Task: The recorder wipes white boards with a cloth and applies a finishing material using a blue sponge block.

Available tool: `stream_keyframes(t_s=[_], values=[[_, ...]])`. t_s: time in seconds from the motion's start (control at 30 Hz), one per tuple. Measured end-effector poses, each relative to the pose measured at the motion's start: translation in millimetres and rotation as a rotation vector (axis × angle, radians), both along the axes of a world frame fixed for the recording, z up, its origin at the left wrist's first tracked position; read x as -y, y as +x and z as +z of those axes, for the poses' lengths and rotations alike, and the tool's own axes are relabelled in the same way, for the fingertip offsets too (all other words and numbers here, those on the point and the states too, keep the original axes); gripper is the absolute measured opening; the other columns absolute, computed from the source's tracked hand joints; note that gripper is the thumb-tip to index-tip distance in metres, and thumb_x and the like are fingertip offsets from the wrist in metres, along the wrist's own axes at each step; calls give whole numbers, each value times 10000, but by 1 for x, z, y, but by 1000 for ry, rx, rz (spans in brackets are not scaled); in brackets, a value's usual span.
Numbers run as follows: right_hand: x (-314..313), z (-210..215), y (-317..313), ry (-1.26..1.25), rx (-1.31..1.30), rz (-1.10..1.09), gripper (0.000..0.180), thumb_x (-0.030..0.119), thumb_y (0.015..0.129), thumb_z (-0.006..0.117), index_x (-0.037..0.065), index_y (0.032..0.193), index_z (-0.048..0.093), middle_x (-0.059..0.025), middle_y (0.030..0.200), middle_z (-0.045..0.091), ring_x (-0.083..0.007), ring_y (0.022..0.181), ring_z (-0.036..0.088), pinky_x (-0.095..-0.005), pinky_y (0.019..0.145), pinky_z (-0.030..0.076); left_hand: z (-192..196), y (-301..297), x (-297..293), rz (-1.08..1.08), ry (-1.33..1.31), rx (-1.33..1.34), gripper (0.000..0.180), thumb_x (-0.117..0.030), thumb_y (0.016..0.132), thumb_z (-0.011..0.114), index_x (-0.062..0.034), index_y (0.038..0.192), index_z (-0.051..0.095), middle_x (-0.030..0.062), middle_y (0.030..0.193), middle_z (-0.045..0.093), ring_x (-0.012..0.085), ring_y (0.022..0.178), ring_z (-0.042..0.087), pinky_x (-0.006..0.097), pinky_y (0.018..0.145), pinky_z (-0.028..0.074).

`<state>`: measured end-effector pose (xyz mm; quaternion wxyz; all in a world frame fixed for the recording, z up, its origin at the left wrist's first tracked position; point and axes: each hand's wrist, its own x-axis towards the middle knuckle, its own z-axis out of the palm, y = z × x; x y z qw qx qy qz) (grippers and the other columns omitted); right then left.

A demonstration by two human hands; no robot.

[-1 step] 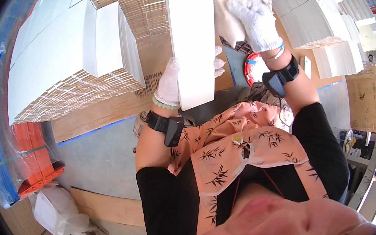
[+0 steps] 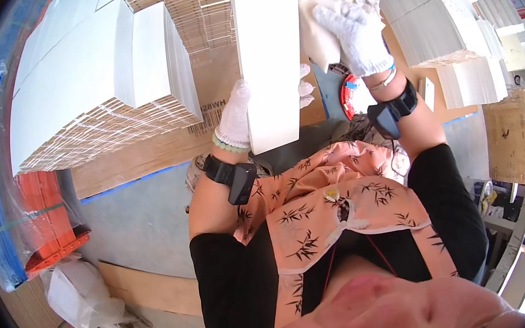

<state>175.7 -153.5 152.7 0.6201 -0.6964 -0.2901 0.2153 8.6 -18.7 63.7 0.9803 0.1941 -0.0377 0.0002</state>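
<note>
A long white board [image 2: 271,59] stands out lengthwise in front of me, its near end above my lap. My left hand [image 2: 233,119], in a white knit glove, grips it near that end. The thumb lies along the left edge, and the fingertips come out past the right edge; the palm is hidden under the board. To the right of the board, my gloved right hand [image 2: 356,33] is closed on a cream cloth [image 2: 320,31], which hangs down beside the board's right edge. Whether the cloth touches the board I cannot tell.
Stacked white boards [image 2: 82,61] rise at the left, with more white stacks [image 2: 430,12] at the right. Brown cardboard [image 2: 132,156] lies under the left stack. A round red-rimmed container [image 2: 350,97] sits below my right hand. Plastic wrapping [image 2: 83,298] lies at the lower left.
My right hand has shifted slightly to the left with the cloth, whose hanging end has swung a little lower. The board and my left hand hold their place.
</note>
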Motion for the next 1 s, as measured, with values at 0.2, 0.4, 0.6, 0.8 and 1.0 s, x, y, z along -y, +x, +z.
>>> stream_keyframes(t_s=[0.2,0.4,0.6,0.8,1.0], values=[[-7,-16,-26,174,-164,112,364,28,905,698,-3,1256,605,-87,1133,713,-143,1002,696,-280,876,572,-6,1,3,-9,9,72,484,-171,976,594,72,1377,475,229,1293,597,332,1119,648,468,980,545],[-12,-25,-30,128,-92,107,453,34,846,759,-8,1259,577,-105,1116,716,-152,982,703,-296,843,585,-37,1,2,-34,121,107,782,-358,930,680,65,1476,314,238,1379,525,385,1244,561,525,1103,415],[-7,-34,-32,200,-110,70,503,42,832,775,-8,1282,557,-90,1091,722,-149,933,708,-285,820,584,-34,-2,2,-112,-2,128,765,-375,945,659,56,1478,319,236,1387,515,401,1258,548,528,1103,413],[-9,-25,-32,62,-61,196,529,25,843,727,33,1340,548,-69,1151,692,-150,1005,678,-286,889,551,-35,-5,3,-66,209,96,834,-483,910,674,34,1475,345,210,1386,526,361,1274,543,486,1069,459],[0,-31,-23,86,-199,303,538,52,843,753,34,1340,545,-58,1129,693,-140,984,677,-285,874,554,-42,-4,4,-45,-144,14,505,-235,1007,488,107,1374,427,311,1336,534,479,1197,570,609,1038,461]])
